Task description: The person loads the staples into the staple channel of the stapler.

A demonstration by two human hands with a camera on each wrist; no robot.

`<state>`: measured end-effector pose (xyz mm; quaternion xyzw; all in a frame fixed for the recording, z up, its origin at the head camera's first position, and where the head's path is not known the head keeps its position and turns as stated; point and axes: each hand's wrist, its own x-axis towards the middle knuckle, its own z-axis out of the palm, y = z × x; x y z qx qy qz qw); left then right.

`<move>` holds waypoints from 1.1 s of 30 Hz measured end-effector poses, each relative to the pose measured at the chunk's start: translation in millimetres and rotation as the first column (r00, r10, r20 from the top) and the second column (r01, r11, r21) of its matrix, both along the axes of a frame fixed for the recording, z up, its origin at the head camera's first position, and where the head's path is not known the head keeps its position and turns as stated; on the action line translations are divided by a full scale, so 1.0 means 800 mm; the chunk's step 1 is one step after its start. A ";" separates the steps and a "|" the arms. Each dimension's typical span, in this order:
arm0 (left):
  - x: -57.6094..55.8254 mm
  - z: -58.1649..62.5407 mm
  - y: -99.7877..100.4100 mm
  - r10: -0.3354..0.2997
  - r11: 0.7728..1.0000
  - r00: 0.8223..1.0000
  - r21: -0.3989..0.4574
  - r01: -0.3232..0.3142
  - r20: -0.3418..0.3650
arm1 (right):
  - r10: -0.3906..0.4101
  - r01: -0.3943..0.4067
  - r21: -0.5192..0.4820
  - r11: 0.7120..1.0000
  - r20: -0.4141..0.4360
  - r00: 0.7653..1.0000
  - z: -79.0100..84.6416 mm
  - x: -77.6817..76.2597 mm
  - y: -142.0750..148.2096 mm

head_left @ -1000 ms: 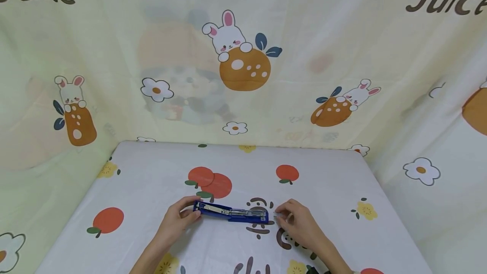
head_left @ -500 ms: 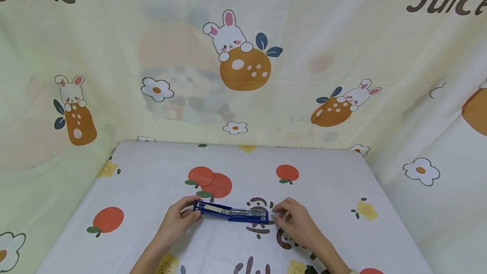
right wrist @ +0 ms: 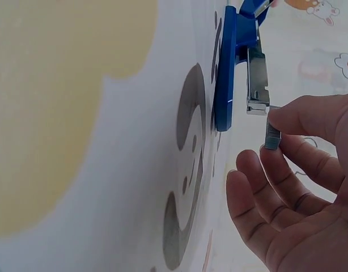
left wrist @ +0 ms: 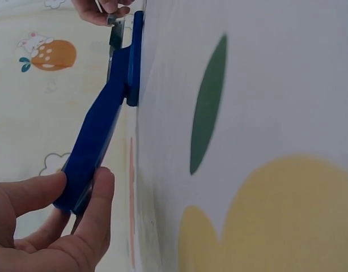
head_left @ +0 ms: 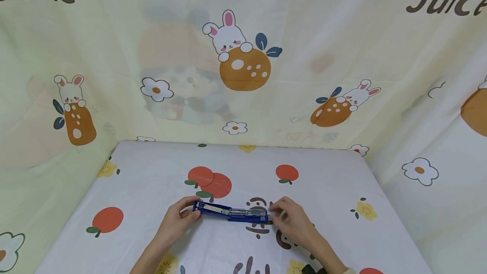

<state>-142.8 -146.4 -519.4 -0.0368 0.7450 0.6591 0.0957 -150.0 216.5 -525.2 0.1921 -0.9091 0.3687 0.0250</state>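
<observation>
The right hand [head_left: 296,221] pinches a short silver-grey metal strip [right wrist: 274,139] between thumb and fingertips, its other fingers loosely bent; part of the strip is hidden under the thumb. Just beyond those fingertips lies an opened, long blue stapler [head_left: 230,215], its narrow silver metal rail [right wrist: 257,79] pointing toward the right hand. The strip is at the rail's end, though whether the two touch is hard to make out. The left hand [head_left: 179,219] grips the stapler's other end, the folded-back blue cover, between thumb and fingers, which hide its tip in part. The stapler's base lies on the counter [head_left: 323,181], between both hands. Beside the right forearm, a black shape [head_left: 313,269] is cut off by the bottom edge. Dark printed lettering under that arm is partly covered. Well beyond the hands, the cream cloth curtain [head_left: 114,33] reads "Juice" at upper right; at upper left, the same word is cropped.
</observation>
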 end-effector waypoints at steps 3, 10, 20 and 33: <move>0.000 0.000 0.000 -0.004 1.000 1.000 0.001 0.004 -0.007 | 0.010 -0.010 -0.001 1.000 -0.018 1.000 0.000 -0.001 -0.001; -0.001 0.000 -0.001 -0.004 1.000 1.000 0.000 0.004 0.000 | 0.004 -0.003 0.016 1.000 -0.044 0.999 0.001 -0.002 -0.006; -0.001 -0.001 -0.001 0.001 1.000 1.000 -0.010 -0.001 -0.003 | 0.019 -0.018 0.016 1.000 -0.030 0.999 0.001 -0.004 -0.013; 0.000 -0.003 -0.003 -0.016 1.000 1.000 -0.012 0.016 -0.008 | 0.077 -0.076 0.009 0.997 -0.085 0.993 0.000 -0.007 -0.020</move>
